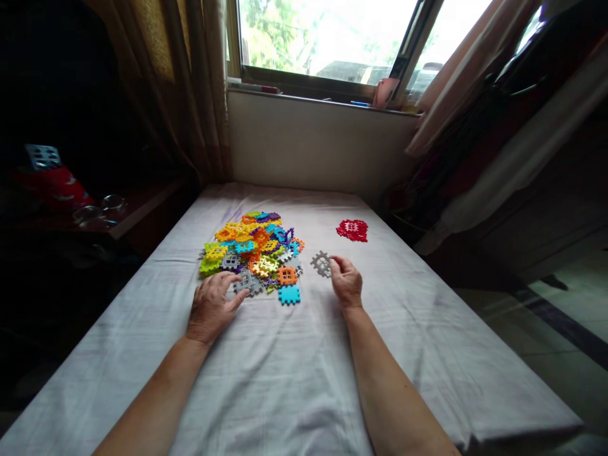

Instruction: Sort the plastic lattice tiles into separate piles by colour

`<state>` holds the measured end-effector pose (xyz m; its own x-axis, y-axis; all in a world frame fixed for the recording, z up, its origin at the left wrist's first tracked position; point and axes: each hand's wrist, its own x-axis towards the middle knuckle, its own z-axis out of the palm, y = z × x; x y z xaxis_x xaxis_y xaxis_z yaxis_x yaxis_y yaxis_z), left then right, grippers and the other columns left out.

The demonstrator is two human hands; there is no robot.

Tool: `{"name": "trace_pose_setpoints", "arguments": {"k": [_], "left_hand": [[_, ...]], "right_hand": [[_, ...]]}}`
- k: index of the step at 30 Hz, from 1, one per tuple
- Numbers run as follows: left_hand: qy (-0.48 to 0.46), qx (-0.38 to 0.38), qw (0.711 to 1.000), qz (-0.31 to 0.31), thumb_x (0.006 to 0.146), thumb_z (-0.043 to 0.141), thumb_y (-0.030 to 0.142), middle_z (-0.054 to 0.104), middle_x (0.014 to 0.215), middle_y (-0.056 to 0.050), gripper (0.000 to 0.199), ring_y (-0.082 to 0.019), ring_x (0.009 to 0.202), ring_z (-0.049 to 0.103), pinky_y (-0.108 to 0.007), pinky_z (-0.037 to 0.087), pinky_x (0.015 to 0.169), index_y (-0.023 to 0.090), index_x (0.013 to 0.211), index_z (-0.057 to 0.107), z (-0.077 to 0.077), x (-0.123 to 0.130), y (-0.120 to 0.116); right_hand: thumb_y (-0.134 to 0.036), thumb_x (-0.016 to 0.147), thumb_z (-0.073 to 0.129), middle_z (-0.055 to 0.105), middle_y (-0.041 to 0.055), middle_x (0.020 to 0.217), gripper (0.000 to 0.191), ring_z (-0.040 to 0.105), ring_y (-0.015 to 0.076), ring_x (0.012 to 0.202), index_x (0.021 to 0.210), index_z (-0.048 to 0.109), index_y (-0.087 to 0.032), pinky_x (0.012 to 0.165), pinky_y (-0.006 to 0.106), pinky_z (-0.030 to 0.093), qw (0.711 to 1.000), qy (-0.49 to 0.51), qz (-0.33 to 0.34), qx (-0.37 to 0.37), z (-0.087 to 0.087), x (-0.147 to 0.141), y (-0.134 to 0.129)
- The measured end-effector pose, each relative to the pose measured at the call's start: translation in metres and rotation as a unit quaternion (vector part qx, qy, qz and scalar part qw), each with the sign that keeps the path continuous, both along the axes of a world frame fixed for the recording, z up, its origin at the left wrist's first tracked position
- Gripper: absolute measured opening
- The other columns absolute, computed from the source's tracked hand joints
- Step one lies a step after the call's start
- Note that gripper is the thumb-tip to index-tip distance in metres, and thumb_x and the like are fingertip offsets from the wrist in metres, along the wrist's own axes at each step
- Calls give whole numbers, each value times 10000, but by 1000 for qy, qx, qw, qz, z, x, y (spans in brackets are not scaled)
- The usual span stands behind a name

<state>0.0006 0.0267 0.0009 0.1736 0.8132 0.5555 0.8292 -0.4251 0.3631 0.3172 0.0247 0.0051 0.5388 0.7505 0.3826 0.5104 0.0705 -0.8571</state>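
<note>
A heap of colourful plastic interlocking pieces point(256, 244) lies on the cloth-covered table point(285, 373). My left hand point(213, 305) rests at the heap's near left edge, fingers apart, its fingertips beside a grey piece point(247, 282). Between thumb and fingers, my right hand point(346, 281) pinches a grey gear-shaped piece point(320, 263) just right of the heap. An orange square piece point(287, 275) and a blue piece point(289, 295) lie at the heap's near right edge. Farther back on the right sits a separate pile of red pieces point(352, 230).
Behind the table is a wall with a window sill holding a pink cup point(384, 93). At the left, a side table bears glasses point(101, 211) and a red container point(61, 189). Curtains and hanging clothes flank the table.
</note>
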Motion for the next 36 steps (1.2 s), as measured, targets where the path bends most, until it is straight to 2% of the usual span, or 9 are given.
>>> {"name": "trace_pose_setpoints", "arguments": {"k": [2,4,13,16,20,24,29,32,36], "left_hand": [[48,-14,999,21,823,648,469,692,1166,-76,281,-296,1092,621,-450,478,934,253,995,700,-2,-4,1],[70,-31,997,22,804,670,431,685,1189,-72,244,-300,1118,610,-455,468,944,253,969,699,-4,-5,1],[55,-47,997,-15,833,611,336,707,1164,-64,115,-275,1106,631,-454,465,968,253,873,681,-6,-4,0],[43,-49,998,-23,847,583,340,703,1191,-76,126,-284,1108,637,-471,473,967,246,856,665,-10,-5,3],[19,-33,999,-37,885,530,368,715,1165,-85,178,-275,1076,657,-458,489,955,240,865,651,-13,-6,4],[-18,-9,999,-38,931,469,390,735,1060,-78,237,-239,1001,679,-385,515,913,234,905,645,-9,-5,4],[-65,25,998,8,962,431,441,712,888,-49,302,-191,779,671,-300,529,743,224,916,636,-2,-4,4],[-83,46,995,20,973,420,456,696,859,-41,317,-174,717,652,-284,524,710,220,906,622,2,-2,2],[-84,76,993,-31,993,414,426,702,919,-51,281,-183,843,675,-304,535,806,221,946,601,6,10,-7]], "right_hand": [[-451,766,510,761,69,796,377,672,216,738,900,742,-185,700,309,509,996,-2,-82,-43,-5,27,2],[-453,755,500,753,73,774,402,662,222,728,904,749,-174,683,310,494,992,-10,-109,-69,-11,41,3],[-391,802,526,748,74,866,336,644,200,741,938,758,-191,695,297,475,982,-80,-112,-130,-25,37,4],[-347,814,524,725,109,971,337,643,197,772,974,755,-161,760,317,493,979,-106,-126,-118,-24,37,2],[-287,821,524,692,122,961,306,643,223,826,970,749,-144,812,356,509,978,-145,-131,-72,-22,32,0],[-232,855,505,696,102,925,246,640,220,861,926,733,-172,853,353,511,974,-222,-42,25,-17,2,-4],[-222,917,520,725,70,991,212,649,195,937,1004,714,-225,883,311,512,931,-313,145,119,-6,-60,-16],[-279,927,557,726,84,1043,228,648,208,1016,1100,693,-219,928,325,509,908,-327,233,121,-3,-88,-21],[-332,918,594,743,57,963,374,673,196,905,1278,623,-232,866,306,523,918,-289,264,56,-4,-102,-24]]}}
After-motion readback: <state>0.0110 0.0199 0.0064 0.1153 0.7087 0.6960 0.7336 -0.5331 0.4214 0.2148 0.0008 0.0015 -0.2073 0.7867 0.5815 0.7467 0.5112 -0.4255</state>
